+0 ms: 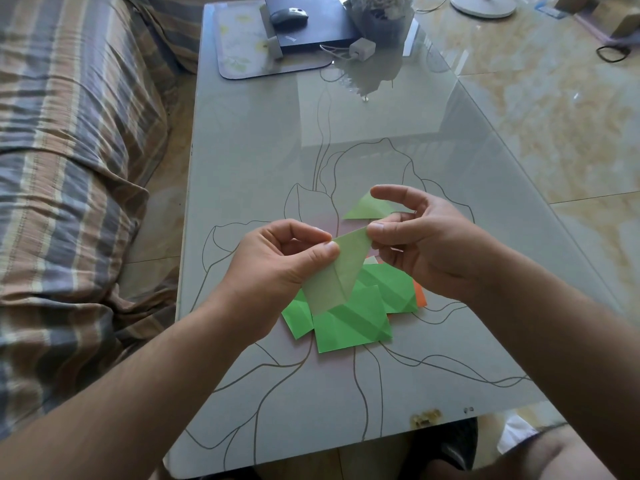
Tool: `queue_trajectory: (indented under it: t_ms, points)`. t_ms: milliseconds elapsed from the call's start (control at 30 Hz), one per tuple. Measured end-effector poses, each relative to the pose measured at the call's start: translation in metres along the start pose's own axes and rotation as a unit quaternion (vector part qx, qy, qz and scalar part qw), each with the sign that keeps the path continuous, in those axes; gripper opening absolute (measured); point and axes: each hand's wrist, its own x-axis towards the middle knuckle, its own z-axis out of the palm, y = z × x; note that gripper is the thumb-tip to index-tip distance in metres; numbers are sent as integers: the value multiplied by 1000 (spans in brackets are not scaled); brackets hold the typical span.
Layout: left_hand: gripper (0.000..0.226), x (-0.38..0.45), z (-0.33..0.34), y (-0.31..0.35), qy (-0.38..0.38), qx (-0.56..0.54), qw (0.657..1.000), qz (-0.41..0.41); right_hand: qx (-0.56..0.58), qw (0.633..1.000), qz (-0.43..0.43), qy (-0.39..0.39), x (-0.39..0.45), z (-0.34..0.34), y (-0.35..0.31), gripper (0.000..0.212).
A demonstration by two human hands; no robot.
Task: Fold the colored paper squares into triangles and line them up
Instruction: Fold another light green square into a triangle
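Observation:
A pale green paper (341,271), partly folded, is held in the air above the glass table (259,168). My left hand (277,268) pinches its left edge between thumb and fingers. My right hand (422,237) pinches its upper right corner. Under it lies a loose pile of bright green paper squares (353,323) with crease lines, and an orange sheet (419,295) peeks out at the pile's right. One folded pale green triangle (370,207) lies flat on the table just beyond my right hand.
A striped sofa (69,168) runs along the table's left side. At the far end sit a black laptop (311,26) with a mouse (289,15), a floral mat (242,46), a white charger (362,48) and a potted plant (381,15). Tiled floor lies to the right.

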Motion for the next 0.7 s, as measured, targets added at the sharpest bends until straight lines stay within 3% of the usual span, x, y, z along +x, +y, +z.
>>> queue_trajectory:
  t_ms: [267,433,500,633,700]
  points:
    - [20,0,-2,-2,-3,3,1000,-7,0,999,-42,21,0,2,4,59]
    - [27,1,-2,-2,2,-34,999,-29,6,999,-41,29,0,5,5,67]
    - [29,4,-1,-4,25,-63,997,-39,-21,999,-26,23,-2,6,7,56]
    - [30,6,1,-8,32,-108,992,-48,-111,993,-33,-5,-5,13,15,4]
    - [27,4,4,-10,22,-110,992,-58,-125,991,-48,-1,-5,15,17,10]
